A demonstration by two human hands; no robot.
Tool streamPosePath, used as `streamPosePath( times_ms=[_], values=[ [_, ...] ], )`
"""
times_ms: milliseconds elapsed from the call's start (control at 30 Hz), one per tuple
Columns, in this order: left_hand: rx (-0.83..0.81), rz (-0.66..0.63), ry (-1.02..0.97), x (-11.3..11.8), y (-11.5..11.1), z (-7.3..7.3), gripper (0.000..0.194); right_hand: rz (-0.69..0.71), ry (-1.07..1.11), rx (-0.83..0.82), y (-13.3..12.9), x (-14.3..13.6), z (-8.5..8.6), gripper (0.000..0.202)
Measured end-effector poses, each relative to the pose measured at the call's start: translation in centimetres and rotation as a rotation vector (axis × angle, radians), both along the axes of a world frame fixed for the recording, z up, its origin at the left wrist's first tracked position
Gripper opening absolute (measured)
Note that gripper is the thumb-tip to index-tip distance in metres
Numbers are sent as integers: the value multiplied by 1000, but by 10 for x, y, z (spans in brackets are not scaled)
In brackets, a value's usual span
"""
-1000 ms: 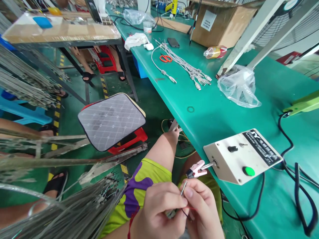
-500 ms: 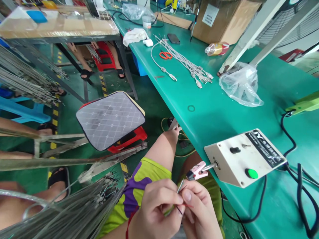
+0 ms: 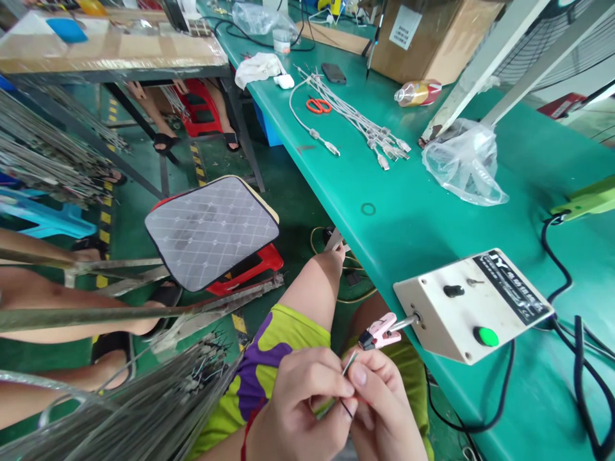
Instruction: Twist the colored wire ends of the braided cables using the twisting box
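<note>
Head view, the only one. Left hand [image 3: 312, 400]: thumb and forefinger pinched on a thin grey wire [image 3: 349, 363], its end poking up past the fingertips. Right hand [image 3: 387, 400]: fingers curled in against the same wire, thumb pressed close to the left hand's. A short dark strand [image 3: 345, 407] crosses just below the pinch; what the curled fingers hide, cannot tell. So the wire sits between both hands, over the lap, off the near edge of the green surface [image 3: 331, 192].

Handling, my judgement: hold firm with one hand, let the other do the fine work; keep the strands apart and straight, pull gently so none snap or fray, and keep the pinch near the end for control.

Just beyond the right hand: pink clip [image 3: 383, 331] on a metal shaft from the side of a control box [image 3: 432, 320]. Whether clip and fingers touch, unclear. Farther ahead of the hands on the surface: bundle of pale cables with plugs [image 3: 353, 115], orange-handled scissors [image 3: 318, 105] beside it.

Writing: "JY" legible on the box's dark panel, right of the right hand; characters after it too blurred. Carton [image 3: 432, 45], far ahead: white label, print unreadable.
</note>
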State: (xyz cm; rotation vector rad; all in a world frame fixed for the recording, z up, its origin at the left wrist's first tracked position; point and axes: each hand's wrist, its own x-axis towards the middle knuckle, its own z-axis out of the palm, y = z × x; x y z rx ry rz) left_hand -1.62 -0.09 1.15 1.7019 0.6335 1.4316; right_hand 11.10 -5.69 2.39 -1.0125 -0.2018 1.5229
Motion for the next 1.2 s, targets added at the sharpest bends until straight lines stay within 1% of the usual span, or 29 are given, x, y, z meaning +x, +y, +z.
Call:
streamPosePath(
  times_ms=[133, 233, 300, 367, 433, 500, 567, 700, 800, 967, 1100, 1200],
  values=[
    [10, -2, 7, -1, 1, 4, 6, 20, 75, 25, 0, 0, -3, 25],
    [5, -9, -9, -1, 0, 5, 6, 11, 65, 59, 2, -3, 0, 26],
    [-30, -7, -43, 1, -1, 3, 6, -20, 27, 28, 4, -3, 4, 29],
    [-100, -7, -111, 3, -1, 0, 8, -51, -37, 22, 7, 0, 7, 32],
    [-178, -23, -189, 5, 0, -3, 10, -76, -73, 60, 13, 7, 10, 39],
    [-266, -63, -255, 8, 2, -5, 12, -107, -48, 86, 19, 15, 12, 52],
    [-367, -118, -317, 9, 3, -5, 15, -147, 2, 74, 25, 21, 13, 56],
    [-624, -270, -534, 13, 5, -3, 24, -198, 37, 126, 32, 20, 6, 41],
    [-754, -347, -633, 16, 7, -3, 27, -209, 44, 165, 34, 16, -1, 36],
    [-795, -403, -682, 19, 8, -6, 29, -207, 28, 152, 35, 16, -5, 28],
    [-815, -432, -710, 22, 7, -9, 24, -189, 26, 155, 35, 17, -3, 27],
    [-823, -440, -733, 22, 7, -10, 20, -179, 14, 166, 36, 16, -6, 31]
  ],
)
